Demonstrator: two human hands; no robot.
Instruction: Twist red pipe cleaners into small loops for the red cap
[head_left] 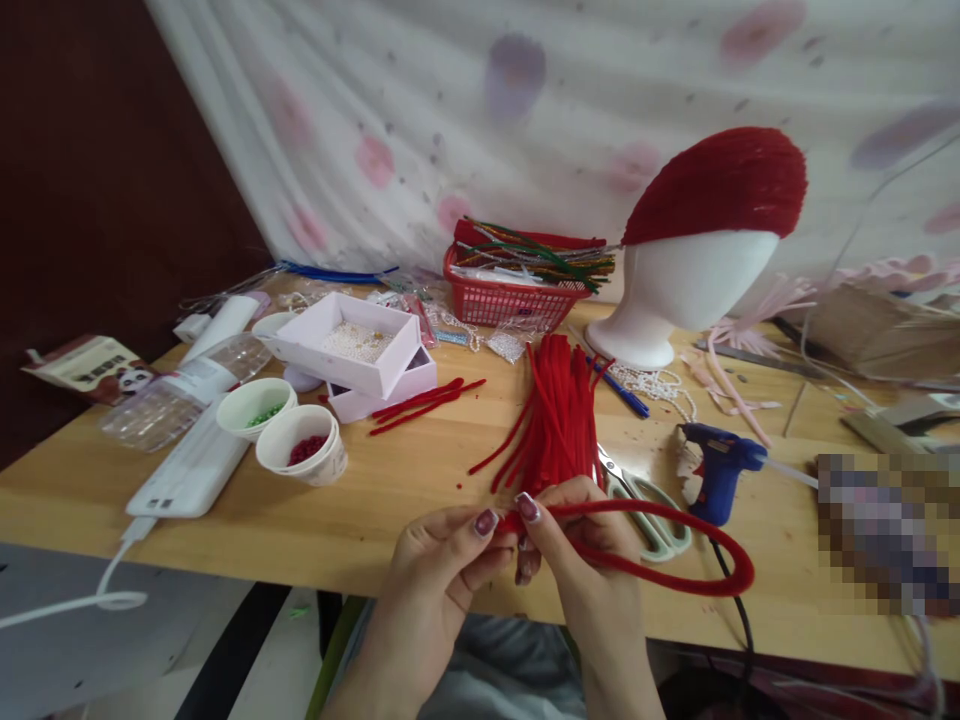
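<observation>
Low over the front of the table, my left hand and my right hand meet, both pinching a red pipe cleaner. It is bent into a long loop that reaches out to the right past my right hand. Its two ends come together between my fingertips, where the exact join is hidden. Just behind my hands lies a thick bundle of red pipe cleaners. Scissors with pale green handles rest beside the bundle, partly covered by my right hand and the loop.
Paper cups of beads, a white box and a power strip occupy the left. A red basket stands behind. A foam head wears a red cap. Rightward lie a blue glue gun and a pen.
</observation>
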